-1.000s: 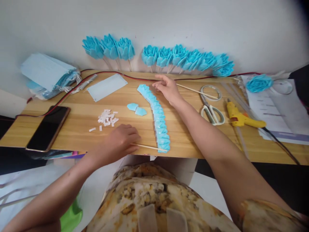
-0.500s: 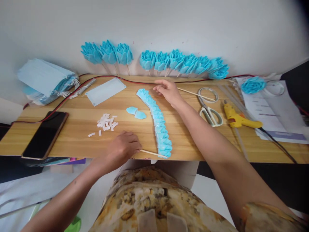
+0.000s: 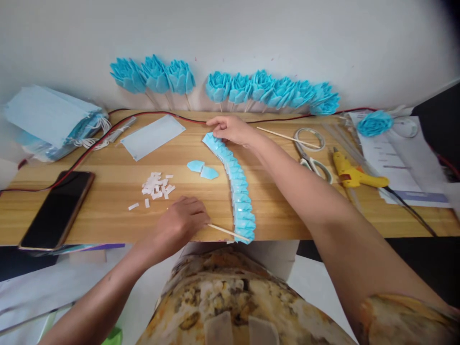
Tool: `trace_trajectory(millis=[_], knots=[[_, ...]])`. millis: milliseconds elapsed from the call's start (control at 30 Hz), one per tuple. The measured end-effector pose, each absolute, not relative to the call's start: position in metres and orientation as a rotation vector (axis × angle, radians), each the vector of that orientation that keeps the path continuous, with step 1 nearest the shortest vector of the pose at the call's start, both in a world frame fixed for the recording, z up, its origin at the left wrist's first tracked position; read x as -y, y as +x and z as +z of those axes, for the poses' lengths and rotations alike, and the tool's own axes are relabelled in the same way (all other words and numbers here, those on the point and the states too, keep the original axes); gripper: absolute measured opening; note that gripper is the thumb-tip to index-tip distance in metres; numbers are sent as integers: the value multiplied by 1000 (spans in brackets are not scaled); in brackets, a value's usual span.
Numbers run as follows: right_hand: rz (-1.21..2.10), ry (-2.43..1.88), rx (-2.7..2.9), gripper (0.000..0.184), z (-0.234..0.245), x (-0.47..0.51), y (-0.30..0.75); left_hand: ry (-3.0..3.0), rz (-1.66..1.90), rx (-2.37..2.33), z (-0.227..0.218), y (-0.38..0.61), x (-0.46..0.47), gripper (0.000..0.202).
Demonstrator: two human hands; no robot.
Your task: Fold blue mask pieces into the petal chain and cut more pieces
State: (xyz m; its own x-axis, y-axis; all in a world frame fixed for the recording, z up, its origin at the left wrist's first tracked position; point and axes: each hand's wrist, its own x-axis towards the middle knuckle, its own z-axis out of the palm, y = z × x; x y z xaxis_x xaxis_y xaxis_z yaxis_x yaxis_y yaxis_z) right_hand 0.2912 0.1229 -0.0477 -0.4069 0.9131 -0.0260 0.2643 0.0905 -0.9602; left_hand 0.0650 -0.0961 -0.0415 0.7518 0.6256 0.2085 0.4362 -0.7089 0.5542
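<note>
A long curved chain of folded blue petals [image 3: 235,184] lies on the wooden table [image 3: 108,201], running from the back toward the front edge. My left hand [image 3: 181,221] rests at the front edge, fingers closed on a thin wooden skewer [image 3: 228,232] whose tip meets the chain's near end. My right hand [image 3: 233,129] reaches across to the chain's far end, its fingertips pinching the last petals there. Two loose blue petals [image 3: 202,169] lie just left of the chain.
Blue paper flowers [image 3: 223,86] on sticks lean along the wall. A pile of small white scraps [image 3: 156,185], a phone [image 3: 57,208], a blue mask [image 3: 153,136] and a mask stack [image 3: 50,122] lie left. Scissors [image 3: 312,160], tape ring [image 3: 311,139], yellow glue gun [image 3: 354,175] and papers lie right.
My right hand moved left from beside the chain's far end and closed its fingertips on it. My left hand kept hold of the skewer. The camera shifted slightly.
</note>
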Motion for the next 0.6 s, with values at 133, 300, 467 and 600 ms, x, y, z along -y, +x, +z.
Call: trace_trajectory(millis=[133, 300, 467, 600], knots=[[1324, -1188, 1675, 38, -28, -107, 307, 2479, 572, -795, -41, 63, 96, 26], [1251, -1196, 1520, 32, -26, -96, 336, 2517, 644, -756, -43, 64, 94, 22], [1171, -1290, 1371, 20, -53, -100, 343, 2570, 675, -725, -50, 67, 90, 19], [1059, -1330, 1319, 20, -61, -101, 343, 2569, 649, -729, -48, 66, 90, 13]])
